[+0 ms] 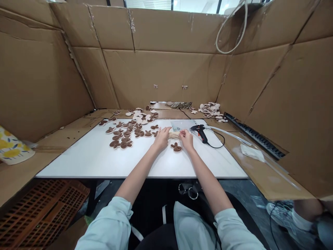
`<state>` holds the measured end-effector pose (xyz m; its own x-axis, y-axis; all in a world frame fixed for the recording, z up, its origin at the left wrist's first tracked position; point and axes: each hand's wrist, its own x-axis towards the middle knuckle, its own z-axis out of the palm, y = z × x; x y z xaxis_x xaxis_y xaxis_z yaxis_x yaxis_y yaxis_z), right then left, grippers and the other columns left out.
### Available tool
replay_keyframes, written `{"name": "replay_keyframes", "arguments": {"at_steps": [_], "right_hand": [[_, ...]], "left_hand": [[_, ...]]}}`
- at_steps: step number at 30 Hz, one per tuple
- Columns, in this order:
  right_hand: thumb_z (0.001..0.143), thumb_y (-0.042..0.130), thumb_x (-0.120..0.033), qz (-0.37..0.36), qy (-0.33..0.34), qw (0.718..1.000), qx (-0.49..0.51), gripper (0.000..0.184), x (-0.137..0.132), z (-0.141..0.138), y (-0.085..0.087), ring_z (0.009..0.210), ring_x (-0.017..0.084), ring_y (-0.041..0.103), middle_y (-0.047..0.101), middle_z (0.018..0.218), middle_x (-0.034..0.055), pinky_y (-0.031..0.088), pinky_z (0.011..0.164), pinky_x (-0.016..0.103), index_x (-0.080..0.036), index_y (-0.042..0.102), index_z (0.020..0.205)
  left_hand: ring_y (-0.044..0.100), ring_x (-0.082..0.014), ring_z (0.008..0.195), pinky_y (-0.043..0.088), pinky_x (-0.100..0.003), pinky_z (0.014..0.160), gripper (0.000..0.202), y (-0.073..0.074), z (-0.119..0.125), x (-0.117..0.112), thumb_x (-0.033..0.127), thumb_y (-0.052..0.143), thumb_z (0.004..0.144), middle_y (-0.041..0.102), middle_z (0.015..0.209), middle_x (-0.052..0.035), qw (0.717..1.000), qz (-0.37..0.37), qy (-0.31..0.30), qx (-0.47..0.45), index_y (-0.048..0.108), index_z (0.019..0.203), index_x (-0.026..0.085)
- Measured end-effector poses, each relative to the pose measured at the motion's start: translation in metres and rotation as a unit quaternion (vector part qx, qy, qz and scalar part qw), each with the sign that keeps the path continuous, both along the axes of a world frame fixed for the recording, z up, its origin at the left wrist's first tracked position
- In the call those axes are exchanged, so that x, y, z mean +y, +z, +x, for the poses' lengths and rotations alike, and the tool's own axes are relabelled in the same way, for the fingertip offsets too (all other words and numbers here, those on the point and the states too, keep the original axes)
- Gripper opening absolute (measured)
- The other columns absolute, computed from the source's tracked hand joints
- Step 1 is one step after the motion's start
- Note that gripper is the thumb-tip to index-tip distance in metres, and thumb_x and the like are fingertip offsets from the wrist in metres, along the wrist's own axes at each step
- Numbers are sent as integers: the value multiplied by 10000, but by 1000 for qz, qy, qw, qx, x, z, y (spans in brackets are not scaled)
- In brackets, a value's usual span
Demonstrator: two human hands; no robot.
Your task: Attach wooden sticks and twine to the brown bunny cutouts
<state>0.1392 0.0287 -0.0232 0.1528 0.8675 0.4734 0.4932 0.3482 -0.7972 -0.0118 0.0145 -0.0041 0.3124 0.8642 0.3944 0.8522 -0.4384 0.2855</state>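
You held a short bundle of pale straw-like strands (pixel 174 135) above the desk (pixel 78 163), lying crosswise between your hands. Its fibres ran side to side in a tight, tidy sheaf, with only the middle showing and the ends hidden by your fingers. Your left hand (pixel 161 138) was closed around one end, fingers curled over the top, and your right hand (pixel 186 139) was closed on the other end, pinching it from above. Both forearms reached forward from pale green sleeves (pixel 104 225), angled inward so that your wrists came close together over the desk, with your elbows well apart near your body.

Just below the bundle lay a single brown-and-cream rabbit-shaped cutout (pixel 176 147). To the left spread a cluster of similar cutouts (pixel 122 133), with more cream pieces (pixel 139 116) behind them. To the right, a black hot glue gun (pixel 199 133) lay near your right hand, its cord (pixel 224 139) looping away, beside a clear plastic sheet (pixel 183 125). Cardboard walls (pixel 161 76) surrounded the desk.
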Motion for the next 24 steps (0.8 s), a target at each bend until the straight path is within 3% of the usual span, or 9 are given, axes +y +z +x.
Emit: {"name": "replay_keyframes", "arguments": {"at_steps": [4, 7, 16, 24], "right_hand": [[672, 508, -161, -10, -4, 1000, 21, 76, 1, -1, 0, 697, 172, 588, 631, 701, 27, 441, 739, 315, -189, 540, 735], [652, 533, -165, -13, -13, 999, 32, 74, 1, -1, 1, 679, 169, 586, 624, 674, 16, 444, 732, 315, -194, 538, 720], [611, 539, -142, -33, -16, 998, 59, 140, -1, 2, 5, 662, 168, 572, 602, 652, 6, 444, 681, 292, -187, 532, 744], [722, 396, -177, 50, -159, 984, 63, 179, 0, 10, 7, 794, 196, 544, 581, 805, 77, 413, 773, 336, -162, 478, 881]], "left_hand": [[418, -193, 1192, 47, -415, 1086, 570, 4, 2, 10, 138, 486, 674, 497, 1250, -106, 1000, -26, -10, 6, 380, 1233, 161], [508, -189, 1100, 22, -416, 1082, 439, 3, 3, 15, 264, 498, 736, 578, 1161, -71, 998, -53, -20, 16, 447, 1168, 202], [562, -162, 1020, 85, -375, 1079, 339, -3, 2, 21, 300, 544, 744, 622, 1100, -32, 998, -54, -9, -27, 517, 1075, 234], [559, -167, 1016, 106, -379, 1073, 312, -2, 3, 19, 303, 532, 756, 623, 1092, -16, 998, -62, 2, -22, 521, 1062, 246]]}}
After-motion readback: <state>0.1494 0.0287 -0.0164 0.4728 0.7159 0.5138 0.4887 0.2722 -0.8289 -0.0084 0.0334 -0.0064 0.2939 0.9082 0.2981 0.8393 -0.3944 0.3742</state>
